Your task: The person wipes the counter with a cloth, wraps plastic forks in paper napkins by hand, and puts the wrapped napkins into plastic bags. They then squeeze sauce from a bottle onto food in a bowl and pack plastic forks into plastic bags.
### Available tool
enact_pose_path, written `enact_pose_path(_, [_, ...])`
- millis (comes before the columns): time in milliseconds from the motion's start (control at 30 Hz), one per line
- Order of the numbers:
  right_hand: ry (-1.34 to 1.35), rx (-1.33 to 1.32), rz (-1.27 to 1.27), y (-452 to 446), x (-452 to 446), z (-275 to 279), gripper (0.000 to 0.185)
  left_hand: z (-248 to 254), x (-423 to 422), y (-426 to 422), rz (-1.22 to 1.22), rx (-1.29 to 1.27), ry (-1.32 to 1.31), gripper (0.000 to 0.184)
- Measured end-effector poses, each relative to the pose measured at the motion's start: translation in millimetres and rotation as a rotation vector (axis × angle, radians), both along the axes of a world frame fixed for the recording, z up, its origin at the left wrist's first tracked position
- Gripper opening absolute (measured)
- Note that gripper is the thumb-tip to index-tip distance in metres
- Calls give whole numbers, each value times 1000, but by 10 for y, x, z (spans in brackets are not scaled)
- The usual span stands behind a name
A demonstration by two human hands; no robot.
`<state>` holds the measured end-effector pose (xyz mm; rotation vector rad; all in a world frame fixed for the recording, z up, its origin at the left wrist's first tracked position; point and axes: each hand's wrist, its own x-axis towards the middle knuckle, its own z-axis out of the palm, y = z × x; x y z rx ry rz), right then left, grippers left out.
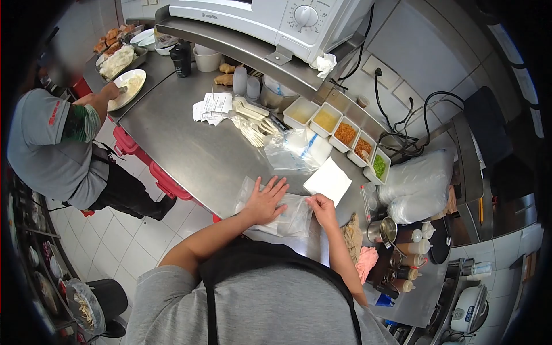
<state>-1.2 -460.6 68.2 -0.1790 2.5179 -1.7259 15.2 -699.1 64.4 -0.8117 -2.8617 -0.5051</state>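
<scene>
My left hand (265, 201) lies flat with fingers spread on a clear plastic bag (297, 217) at the near edge of the steel counter. At the bag's right edge, my right hand (323, 209) is closed, thumb and fingers pinching the plastic. Something pale shows through the bag, too unclear to name. Just beyond my right hand is a stack of white paper napkins (329, 181). Farther back lies another clear plastic bag (287, 150) with blue marks, close to white plastic cutlery (253, 118).
White tubs of toppings, one holding chopped green herbs (379, 165), line the back under a shelf with a white microwave (259, 26). Paper slips (214, 107) lie mid-counter. Sauce bottles (411, 248) stand right. A co-worker (57, 149) holds a white plate (129, 89) at left.
</scene>
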Motion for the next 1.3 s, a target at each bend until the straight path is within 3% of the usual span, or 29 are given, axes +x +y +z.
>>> enact_pose_path(67, [-113, -170, -47, 19, 32, -110, 17, -2, -2, 1, 0, 1, -5, 64])
enact_pose_path(267, [-93, -376, 36, -120, 162, 75, 7, -5, 8, -1, 3, 5, -10, 65])
enact_pose_path(367, [-138, -247, 99, -67, 120, 117, 16, -9, -7, 9, 1, 5, -7, 66])
enact_pose_path(567, [249, 286, 243, -138, -73, 368, 11, -12, 4, 7, 3, 6, 0, 65])
enact_pose_path(700, [58, 71, 170, 97, -94, 317, 9, -14, 7, 11, 14, 26, -7, 65])
enact_pose_path(1000, [49, -1, 92, 219, 55, 363, 11, -13, -4, 24, 23, -12, -9, 66])
enact_pose_path(1100, [-114, -114, -5, 360, 94, 351, 9, -16, -4, 20, 26, 10, -5, 67])
enact_pose_path(1200, [-205, -134, 27, 315, 210, 281, 11, -13, -14, 18, 36, 20, -30, 68])
enact_pose_path(1300, [-53, 98, 19, 13, 370, 224, 18, -13, -19, 18, 37, 27, -36, 68])
